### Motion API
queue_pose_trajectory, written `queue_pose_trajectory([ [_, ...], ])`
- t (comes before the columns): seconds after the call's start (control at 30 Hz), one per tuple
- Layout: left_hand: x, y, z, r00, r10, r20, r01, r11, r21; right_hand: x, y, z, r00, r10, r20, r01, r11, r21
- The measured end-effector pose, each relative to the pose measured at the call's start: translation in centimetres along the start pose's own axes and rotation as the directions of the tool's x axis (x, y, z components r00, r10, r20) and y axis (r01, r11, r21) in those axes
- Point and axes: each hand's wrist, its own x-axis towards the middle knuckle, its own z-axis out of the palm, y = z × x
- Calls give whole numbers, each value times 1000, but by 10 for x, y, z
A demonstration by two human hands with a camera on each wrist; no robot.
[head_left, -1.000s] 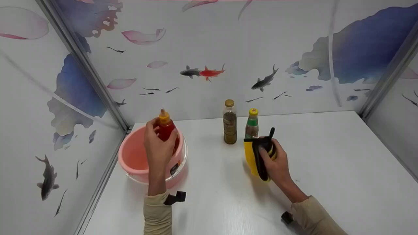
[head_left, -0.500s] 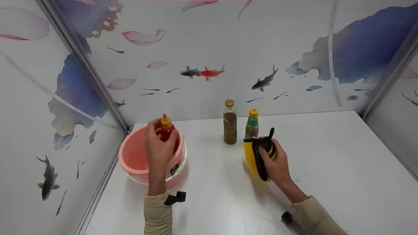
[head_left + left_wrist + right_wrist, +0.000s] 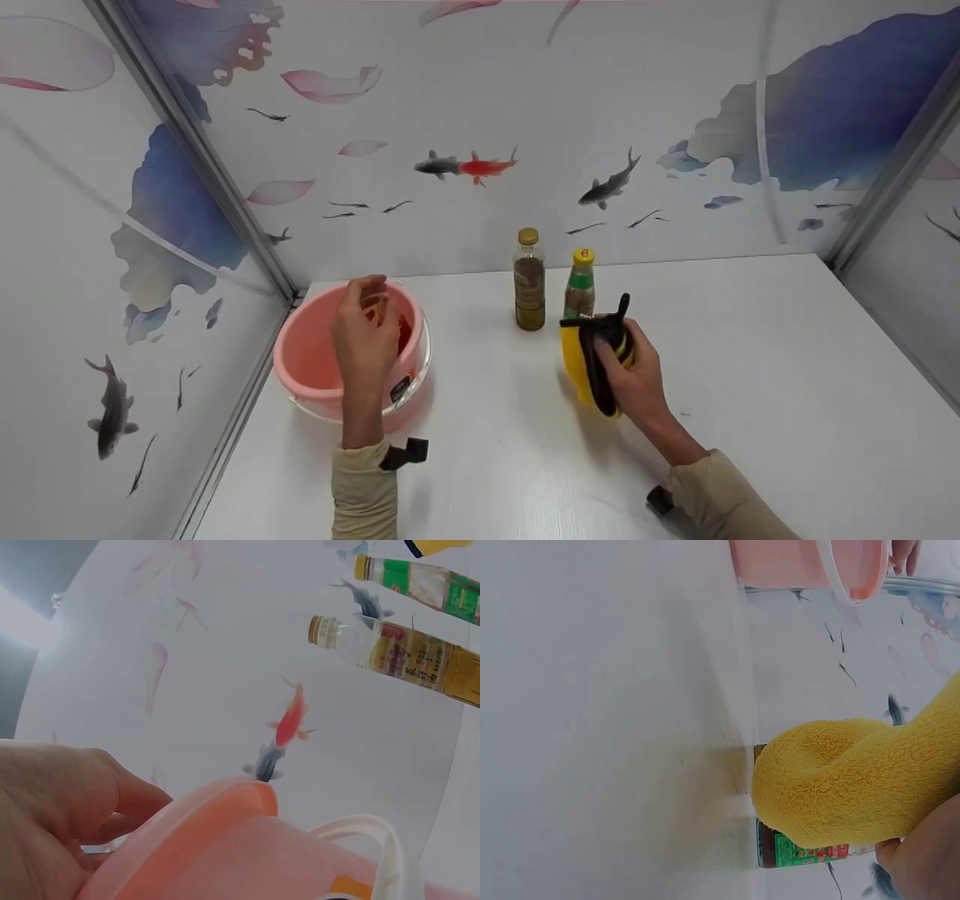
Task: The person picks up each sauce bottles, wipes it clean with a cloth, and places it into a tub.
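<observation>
At the left, my left hand [image 3: 364, 330] reaches over the rim of a pink bucket [image 3: 304, 360], fingers bent and thumb opposite. Between them shows the orange cap of a red squeeze bottle [image 3: 405, 331], mostly inside the bucket; I cannot tell whether the fingers still grip it. The left wrist view has that hand [image 3: 52, 810] at the bucket wall [image 3: 247, 855], the squeeze bottle hidden. My right hand [image 3: 637, 375] holds a folded fleecy yellow cloth [image 3: 575, 364] with black trim and a loop. In the right wrist view the cloth [image 3: 840, 780] hangs bunched from the fingers.
A gold-capped oil bottle [image 3: 529, 289] stands toward the back wall. To its right is a yellow-capped bottle [image 3: 579, 289] with a green neck label, partly behind the cloth. A white handle [image 3: 429, 352] hangs along the bucket's right side. Printed panels enclose the white table [image 3: 487, 465].
The red squeeze bottle has sunk lower into the bucket, its cap dropping between the left fingers and thumb. The right hand and the cloth stay in place.
</observation>
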Motion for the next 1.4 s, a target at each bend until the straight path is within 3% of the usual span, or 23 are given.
queue_pose_trajectory([
  [0.2, 0, 1, 0, 1000, 20, -16, -20, 999, -29, 0, 0, 0, 1000, -9, -1, 9, 1000, 13],
  [0.33, -1, 3, 0, 993, 74, -94, -80, 995, -65, 0, -1, 0, 1000, -13, 1, 13, 1000, 11],
  [0.5, -2, 8, 2, 964, 180, -194, -201, 975, -94, -2, -1, 0, 1000, 14, 3, -14, 1000, -2],
  [0.67, -6, 14, 9, 933, 285, -220, -311, 946, -90, -2, 1, -1, 1000, 23, 2, -23, 1000, -1],
  [0.77, -11, 20, 16, 918, 351, -184, -369, 926, -75, -2, 1, -1, 1000, 19, -2, -19, 1000, -8],
  [0.97, -21, 29, 39, 896, 442, -34, -444, 893, -78, -1, 1, -1, 1000, 18, -6, -18, 1000, 3],
  [1.27, -30, 24, 89, 901, 409, 146, -410, 912, -24, 0, 3, -2, 999, 47, -9, -47, 999, -14],
  [1.4, -31, 14, 113, 909, 346, 231, -344, 938, -54, -1, 4, -1, 998, 62, 2, -62, 998, -12],
])
